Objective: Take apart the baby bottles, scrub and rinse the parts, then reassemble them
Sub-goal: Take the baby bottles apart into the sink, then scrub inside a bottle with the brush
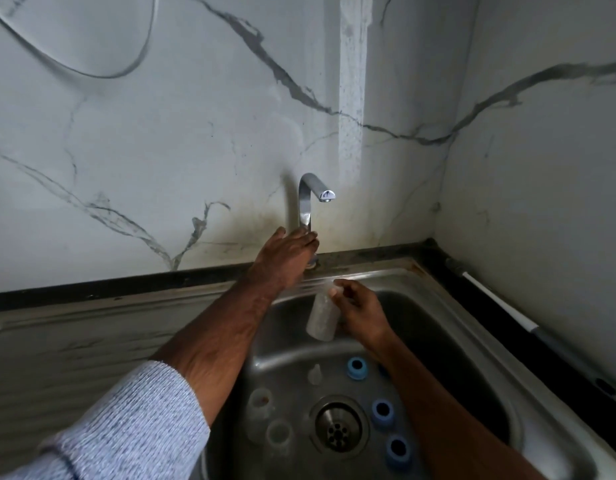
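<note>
Where the white, grey-veined marble wall [161, 140] meets the counter, a dark strip [92, 289] runs along its foot, and below that lies the ribbed steel drainboard [74, 341] on the left. A pale knitted sleeve [126, 420] covers the left forearm, which reaches up and across. The left hand [285, 258] lies over the base of the chrome faucet [306, 202], fingers stretched fairly straight against it; whether they curl round a handle cannot be told. No water shows at the spout.

Right of that, above the steel sink [438, 341], the right hand [362, 310] grips a clear bottle body [322, 317], fingers wrapped round its upper end, the bottle tilted with its lower end toward the camera.

On the sink floor, two clear parts [268, 417] sit left of the drain [337, 427], a clear nipple [315, 372] stands behind it, and three blue collar rings [382, 410] lie to its right. The side wall [541, 168] closes the corner, a white pipe [496, 303] running along its foot.
</note>
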A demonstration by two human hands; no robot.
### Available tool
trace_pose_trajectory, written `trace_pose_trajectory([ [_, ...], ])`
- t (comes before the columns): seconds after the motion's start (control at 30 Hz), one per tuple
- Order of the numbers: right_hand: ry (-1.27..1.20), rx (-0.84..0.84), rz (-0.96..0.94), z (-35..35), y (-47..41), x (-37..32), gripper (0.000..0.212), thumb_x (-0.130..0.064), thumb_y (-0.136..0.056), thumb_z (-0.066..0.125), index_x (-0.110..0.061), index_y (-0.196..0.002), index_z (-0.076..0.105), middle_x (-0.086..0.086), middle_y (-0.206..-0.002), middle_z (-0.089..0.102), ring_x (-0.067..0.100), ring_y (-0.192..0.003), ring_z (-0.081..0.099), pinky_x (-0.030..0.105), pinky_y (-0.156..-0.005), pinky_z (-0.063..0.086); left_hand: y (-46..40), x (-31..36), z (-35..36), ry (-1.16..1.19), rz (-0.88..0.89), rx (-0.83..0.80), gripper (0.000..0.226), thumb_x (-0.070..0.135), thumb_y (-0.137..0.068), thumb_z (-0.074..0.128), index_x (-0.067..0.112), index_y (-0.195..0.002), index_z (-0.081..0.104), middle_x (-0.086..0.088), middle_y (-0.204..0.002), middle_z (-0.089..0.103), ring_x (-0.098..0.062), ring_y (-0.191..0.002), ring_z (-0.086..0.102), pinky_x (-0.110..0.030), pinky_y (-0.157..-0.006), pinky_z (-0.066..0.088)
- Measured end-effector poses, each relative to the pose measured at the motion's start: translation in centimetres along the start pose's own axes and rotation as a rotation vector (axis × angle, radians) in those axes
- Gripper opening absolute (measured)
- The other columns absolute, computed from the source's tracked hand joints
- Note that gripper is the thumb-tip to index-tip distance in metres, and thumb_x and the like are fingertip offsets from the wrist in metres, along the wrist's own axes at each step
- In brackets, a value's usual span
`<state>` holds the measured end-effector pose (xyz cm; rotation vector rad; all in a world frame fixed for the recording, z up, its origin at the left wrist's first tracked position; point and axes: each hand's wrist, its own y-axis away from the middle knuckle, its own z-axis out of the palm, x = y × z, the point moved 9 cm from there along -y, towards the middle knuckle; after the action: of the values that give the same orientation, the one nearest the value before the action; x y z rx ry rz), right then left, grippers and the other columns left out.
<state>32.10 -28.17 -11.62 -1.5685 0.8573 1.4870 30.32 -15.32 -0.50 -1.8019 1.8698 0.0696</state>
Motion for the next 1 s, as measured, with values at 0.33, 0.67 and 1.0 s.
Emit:
trace_pose_trajectory([
  [0.33, 0.026, -0.002, -0.012, 0.5, -0.3, 0.2, 0.025, -0.035, -0.093, 0.069, -0.034, -0.117, 0.061, -0.004, -0.120, 0.064, 0.016, -0.111, 0.063, 0.050, -0.093, 0.058, 0.5, -0.3, 0.9, 0.077, 0.018, -0.009, 0.074, 0.014, -0.086, 0.067, 0.017, -0.152, 0.033, -0.004, -0.164, 0.021, -0.021, -0.151, 0.018, -0.047, -0.114, 0.030],
  [0.67, -0.133, 0.075, -0.039, -2.0, 0.2, -1.1, 0.029, -0.026, -0.099, 0.062, -0.012, -0.125, 0.061, 0.008, -0.119, 0.069, 0.023, -0.107, 0.069, 0.041, -0.083, 0.062, 2.9, 4.3, 2.7, 1.208, -0.187, -0.153, 0.024, 0.048, -0.099, 0.053, 0.033, -0.106, 0.071, 0.008, -0.097, 0.071, -0.005, -0.089, 0.067, -0.025, -0.078, 0.055],
  [1.0, 0.251, 0.248, -0.136, -12.1, 6.7, -6.5, 0.030, -0.032, -0.098, 0.064, -0.012, -0.119, 0.071, 0.006, -0.111, 0.074, 0.016, -0.095, 0.071, 0.024, -0.075, 0.058, 0.7, 12.3, -1.0, 1.332, -0.116, -0.175, 0.077, 0.011, -0.073, 0.086, 0.019, -0.140, 0.049, -0.002, -0.129, 0.058, -0.015, -0.113, 0.057, -0.030, -0.081, 0.060],
])
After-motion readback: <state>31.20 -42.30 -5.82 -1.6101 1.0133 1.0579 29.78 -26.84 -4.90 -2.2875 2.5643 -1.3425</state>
